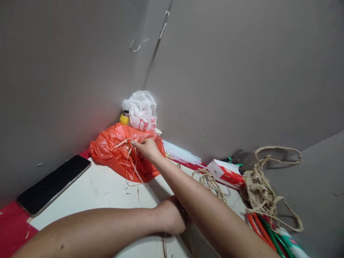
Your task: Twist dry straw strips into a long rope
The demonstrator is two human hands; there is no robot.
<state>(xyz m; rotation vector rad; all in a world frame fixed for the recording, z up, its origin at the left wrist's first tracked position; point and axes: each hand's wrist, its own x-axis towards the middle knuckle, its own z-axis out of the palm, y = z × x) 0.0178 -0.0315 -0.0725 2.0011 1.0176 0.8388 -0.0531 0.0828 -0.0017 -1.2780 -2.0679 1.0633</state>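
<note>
Over the orange plastic bag (107,143), my right hand (146,147) is closed in a pinch on thin straw strands (130,163), which hang in loops in front of the bag. My left hand (172,215) is lower down, beneath my right forearm; its fingers are hidden by that forearm, so what it holds cannot be seen. More thin strands (165,245) trail below the left hand onto the white board (102,193).
A black phone (55,184) lies at the left. A white plastic bag (142,109) and yellow jar (124,118) stand behind. To the right are a red and white box (225,173), coiled twine (211,182), braided rope (259,190) and orange and green tubes (271,234). Grey walls rise behind.
</note>
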